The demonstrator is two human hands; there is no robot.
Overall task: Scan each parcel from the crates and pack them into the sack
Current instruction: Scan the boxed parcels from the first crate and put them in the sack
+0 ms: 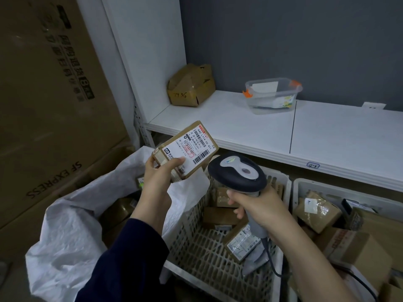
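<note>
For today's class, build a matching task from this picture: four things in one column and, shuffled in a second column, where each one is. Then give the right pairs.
Things
1. labelled parcel
2. scanner
3. clear tub
4. white sack

Places
A. on the white shelf
B. gripped by the right hand
C. standing open, left of the slotted crate
D. held up by the left hand

Pairs: 1-D, 2-B, 3-A, 4-C
</note>
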